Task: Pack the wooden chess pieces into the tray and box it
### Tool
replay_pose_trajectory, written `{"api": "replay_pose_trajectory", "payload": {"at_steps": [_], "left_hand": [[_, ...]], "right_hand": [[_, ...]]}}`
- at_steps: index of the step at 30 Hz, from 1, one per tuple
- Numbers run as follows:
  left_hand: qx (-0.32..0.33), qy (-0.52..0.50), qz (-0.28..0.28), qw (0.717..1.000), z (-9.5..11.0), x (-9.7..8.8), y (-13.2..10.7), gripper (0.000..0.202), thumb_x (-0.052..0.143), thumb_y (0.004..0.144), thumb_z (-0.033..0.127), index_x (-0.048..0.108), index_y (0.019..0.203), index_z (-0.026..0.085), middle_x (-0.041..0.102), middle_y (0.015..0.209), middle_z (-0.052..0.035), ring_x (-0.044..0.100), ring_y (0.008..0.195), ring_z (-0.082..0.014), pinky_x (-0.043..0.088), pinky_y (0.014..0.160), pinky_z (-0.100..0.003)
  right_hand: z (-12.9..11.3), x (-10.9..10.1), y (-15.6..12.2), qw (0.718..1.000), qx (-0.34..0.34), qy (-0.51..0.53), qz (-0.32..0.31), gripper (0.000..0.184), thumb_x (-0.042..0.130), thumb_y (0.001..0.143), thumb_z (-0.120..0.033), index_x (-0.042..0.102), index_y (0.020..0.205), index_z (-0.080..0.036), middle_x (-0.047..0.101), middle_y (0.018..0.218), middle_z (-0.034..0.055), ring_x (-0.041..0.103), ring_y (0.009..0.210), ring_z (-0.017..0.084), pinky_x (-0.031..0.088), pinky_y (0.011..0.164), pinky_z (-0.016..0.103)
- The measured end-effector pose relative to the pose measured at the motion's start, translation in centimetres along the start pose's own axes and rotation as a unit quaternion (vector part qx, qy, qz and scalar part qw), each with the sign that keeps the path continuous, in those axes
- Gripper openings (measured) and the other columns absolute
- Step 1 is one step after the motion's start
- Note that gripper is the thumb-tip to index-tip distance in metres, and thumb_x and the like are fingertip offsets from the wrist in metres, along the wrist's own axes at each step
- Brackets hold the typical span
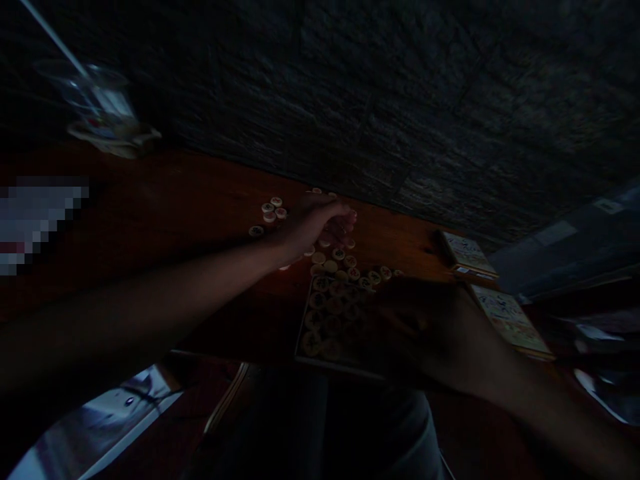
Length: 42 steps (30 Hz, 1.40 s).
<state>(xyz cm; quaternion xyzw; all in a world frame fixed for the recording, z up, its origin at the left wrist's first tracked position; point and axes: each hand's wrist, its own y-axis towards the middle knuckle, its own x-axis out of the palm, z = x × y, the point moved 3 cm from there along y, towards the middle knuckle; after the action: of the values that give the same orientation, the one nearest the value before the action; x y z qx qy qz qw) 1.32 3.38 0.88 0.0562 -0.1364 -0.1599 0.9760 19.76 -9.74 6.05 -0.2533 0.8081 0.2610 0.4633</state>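
The scene is very dark. My left hand (317, 223) reaches across a reddish wooden table (190, 200), its fingers curled down over round pale game discs (345, 263) scattered there. A small separate group of discs (273, 210) lies just left of that hand. A shallow tray (306, 320) near the table's front edge holds several of the discs. My right hand (425, 330) rests in shadow over the right part of the tray; its fingers are too dark to read.
A clear plastic cup with a straw (100, 100) stands at the table's far left. Two flat printed box parts (467, 257) (510, 320) lie to the right. A dark stone wall (400, 100) runs behind the table. A pixelated patch is at the left.
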Motion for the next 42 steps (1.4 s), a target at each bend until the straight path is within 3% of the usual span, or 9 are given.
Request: {"api": "replay_pose_trajectory", "payload": {"at_steps": [5, 9, 12, 16, 21, 25, 28, 34, 42], "left_hand": [[0.083, 0.179, 0.014, 0.98, 0.4, -1.0, 0.4, 0.015, 0.064, 0.087, 0.025, 0.071, 0.077, 0.017, 0.072, 0.072, -0.0042, 0.066, 0.057, -0.0126, 0.049, 0.049, -0.022], [0.178, 0.325, -0.009, 0.929, 0.4, -1.2, 0.2, 0.012, 0.064, 0.086, 0.021, 0.075, 0.083, 0.018, 0.077, 0.079, -0.0035, 0.07, 0.069, -0.0145, 0.051, 0.062, -0.025], [0.195, 0.417, -0.026, 0.888, 0.2, -1.0, 0.0, 0.015, 0.064, 0.084, 0.017, 0.078, 0.09, 0.018, 0.079, 0.081, -0.002, 0.071, 0.074, -0.0152, 0.049, 0.066, -0.027], [0.2, 0.441, -0.018, 0.875, -0.1, -1.0, 0.1, 0.016, 0.063, 0.087, 0.018, 0.078, 0.089, 0.018, 0.077, 0.078, -0.0014, 0.067, 0.069, -0.0131, 0.046, 0.063, -0.026], [0.189, 0.453, -0.005, 0.872, -0.4, -1.0, 0.5, 0.015, 0.063, 0.089, 0.02, 0.078, 0.089, 0.018, 0.076, 0.075, -0.0011, 0.065, 0.066, -0.0124, 0.047, 0.062, -0.026], [0.191, 0.459, 0.003, 0.868, -0.5, -0.9, 0.4, 0.016, 0.063, 0.09, 0.02, 0.079, 0.092, 0.018, 0.08, 0.085, -0.0027, 0.069, 0.071, -0.0132, 0.05, 0.065, -0.026], [0.18, 0.448, -0.004, 0.876, -0.6, -0.7, 0.2, 0.016, 0.064, 0.091, 0.02, 0.079, 0.094, 0.02, 0.081, 0.088, -0.0027, 0.072, 0.075, -0.0143, 0.052, 0.068, -0.026], [0.128, 0.355, -0.033, 0.925, -0.6, -0.2, 0.0, 0.018, 0.074, 0.088, 0.03, 0.078, 0.102, 0.018, 0.082, 0.095, -0.0063, 0.076, 0.084, -0.0183, 0.057, 0.072, -0.027], [0.046, 0.239, -0.07, 0.968, -1.2, 0.3, -0.2, 0.031, 0.085, 0.082, 0.038, 0.079, 0.103, 0.015, 0.082, 0.089, -0.0078, 0.074, 0.067, -0.0151, 0.06, 0.064, -0.025]], "right_hand": [[7.9, -3.6, 4.8, 0.975, 0.128, 0.057, 0.175, 0.02, 0.069, 0.087, -0.029, 0.084, 0.089, -0.017, 0.082, 0.088, 0.0076, 0.073, 0.072, 0.02, 0.053, 0.061, 0.028], [12.1, -2.8, 7.3, 0.959, 0.177, 0.098, 0.198, 0.023, 0.068, 0.081, -0.031, 0.082, 0.082, -0.013, 0.075, 0.07, 0.0047, 0.063, 0.061, 0.017, 0.044, 0.055, 0.026], [11.9, -0.3, 7.1, 0.971, 0.175, 0.084, 0.142, 0.025, 0.067, 0.085, -0.034, 0.081, 0.079, -0.015, 0.074, 0.069, 0.0033, 0.062, 0.059, 0.015, 0.041, 0.055, 0.025], [9.5, 2.4, 6.0, 0.987, 0.138, 0.008, 0.078, 0.028, 0.07, 0.093, -0.045, 0.085, 0.091, -0.021, 0.078, 0.077, 0.0027, 0.067, 0.062, 0.014, 0.039, 0.056, 0.025], [7.9, 3.5, 6.5, 0.993, 0.113, -0.025, 0.025, 0.02, 0.069, 0.097, -0.033, 0.085, 0.093, -0.023, 0.082, 0.085, 0.0032, 0.072, 0.069, 0.016, 0.041, 0.062, 0.027], [8.1, 3.8, 6.8, 0.991, 0.12, 0.043, 0.051, 0.008, 0.074, 0.091, -0.02, 0.081, 0.089, -0.021, 0.082, 0.084, 0.0002, 0.074, 0.073, 0.014, 0.044, 0.063, 0.025], [8.7, 3.9, 6.7, 0.984, 0.128, 0.087, 0.083, 0.007, 0.073, 0.091, -0.016, 0.079, 0.09, -0.019, 0.08, 0.077, 0.0, 0.074, 0.068, 0.014, 0.045, 0.062, 0.024], [10.1, 2.8, 6.3, 0.943, 0.106, 0.252, 0.188, 0.016, 0.075, 0.091, -0.028, 0.084, 0.101, -0.021, 0.085, 0.1, 0.0041, 0.079, 0.087, 0.022, 0.058, 0.076, 0.03], [10.6, 2.4, 6.4, 0.896, 0.116, 0.386, 0.186, 0.036, 0.091, 0.073, -0.035, 0.081, 0.102, -0.016, 0.084, 0.098, 0.0081, 0.078, 0.084, 0.021, 0.063, 0.075, 0.031]]}}
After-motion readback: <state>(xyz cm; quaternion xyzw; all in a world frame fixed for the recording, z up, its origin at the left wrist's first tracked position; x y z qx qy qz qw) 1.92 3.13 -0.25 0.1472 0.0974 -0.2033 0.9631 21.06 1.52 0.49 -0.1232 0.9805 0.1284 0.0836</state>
